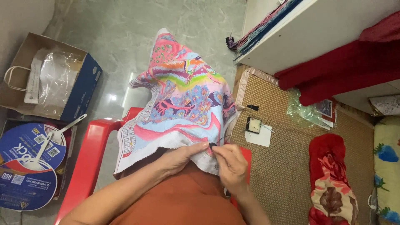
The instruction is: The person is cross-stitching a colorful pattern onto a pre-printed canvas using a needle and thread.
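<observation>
A colourful cross-stitch cloth (183, 96) in pink, blue and green hangs over a red plastic chair (89, 154) in front of me. My left hand (181, 156) pinches the cloth's white lower edge from below. My right hand (229, 164) is close beside it, fingertips pinched on a dark thread (220, 141) at the cloth's edge; the needle is too small to make out. An orange garment (187, 200) covers my lap below both hands.
A woven mat (283, 166) lies on the right with a small black-and-white card (253, 125) on white paper. Round blue fans (29, 162) and a cardboard box (50, 79) sit on the left. Red fabric (346, 68) and a floral pillow (331, 187) lie at right.
</observation>
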